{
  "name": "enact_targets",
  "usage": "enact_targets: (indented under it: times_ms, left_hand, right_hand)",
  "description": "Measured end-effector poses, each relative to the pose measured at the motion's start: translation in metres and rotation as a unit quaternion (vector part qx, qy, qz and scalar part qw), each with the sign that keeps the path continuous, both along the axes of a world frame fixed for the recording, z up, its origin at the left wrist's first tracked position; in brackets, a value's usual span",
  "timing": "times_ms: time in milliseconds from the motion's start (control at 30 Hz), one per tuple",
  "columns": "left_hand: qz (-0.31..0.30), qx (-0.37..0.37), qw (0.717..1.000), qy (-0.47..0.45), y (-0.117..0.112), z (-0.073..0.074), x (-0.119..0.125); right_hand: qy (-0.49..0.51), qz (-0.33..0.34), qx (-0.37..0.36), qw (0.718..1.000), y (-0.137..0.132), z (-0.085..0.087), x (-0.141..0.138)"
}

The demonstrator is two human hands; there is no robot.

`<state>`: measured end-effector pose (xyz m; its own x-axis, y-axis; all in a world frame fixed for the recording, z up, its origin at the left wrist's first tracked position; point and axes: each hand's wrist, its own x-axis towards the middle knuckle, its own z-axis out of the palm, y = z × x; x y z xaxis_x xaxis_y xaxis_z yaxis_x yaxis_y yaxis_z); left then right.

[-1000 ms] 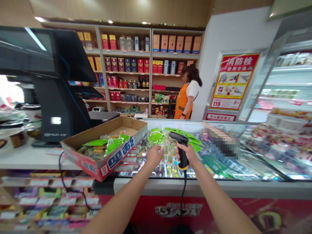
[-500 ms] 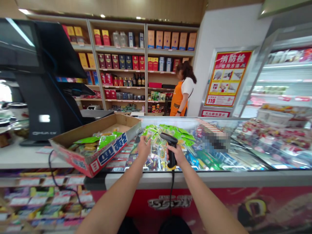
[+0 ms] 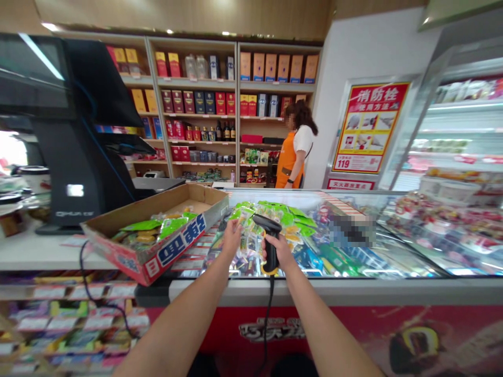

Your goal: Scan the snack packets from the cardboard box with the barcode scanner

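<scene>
Right of the box [image 3: 184, 242], the right hand [image 3: 280, 252] was wrapped around the scanner [image 3: 271, 248]. Nearer the box, the left hand [image 3: 231, 238] was at the packets [image 3: 303, 220]; whether its fingers clamped one, I could not tell. Packets lay inside the box and right of it.

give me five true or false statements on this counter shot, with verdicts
1. The right hand grips a black scanner. True.
2. The left hand holds a scanner too. False: the left hand is at the packets.
3. Green packets lie both in the cardboard box and on the glass. True.
4. A cable hangs down from the scanner. True.
5. The person in the background wears a blue apron. False: the apron is orange.
</scene>
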<state>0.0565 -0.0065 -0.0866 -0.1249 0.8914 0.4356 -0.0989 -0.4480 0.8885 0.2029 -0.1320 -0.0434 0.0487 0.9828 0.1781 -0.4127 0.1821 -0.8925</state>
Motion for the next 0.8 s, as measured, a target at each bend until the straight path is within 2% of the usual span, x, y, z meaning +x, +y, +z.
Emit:
enact_targets:
  times_ms: [300,600,800]
  left_hand:
    - [-0.004,-0.019,1.000,0.009,-0.0016,0.0049,-0.0003]
    - [-0.004,-0.007,1.000,0.015,-0.0010,0.0042,-0.0005]
    - [0.035,0.011,0.999,0.011,-0.0090,0.0057,0.0023]
  right_hand:
    - [-0.026,-0.003,-0.007,1.000,-0.0044,0.0039,-0.0039]
    - [-0.034,-0.003,-0.025,0.999,-0.0031,0.0054,-0.0034]
    - [-0.027,-0.008,-0.016,0.999,-0.0057,0.0041,-0.0041]
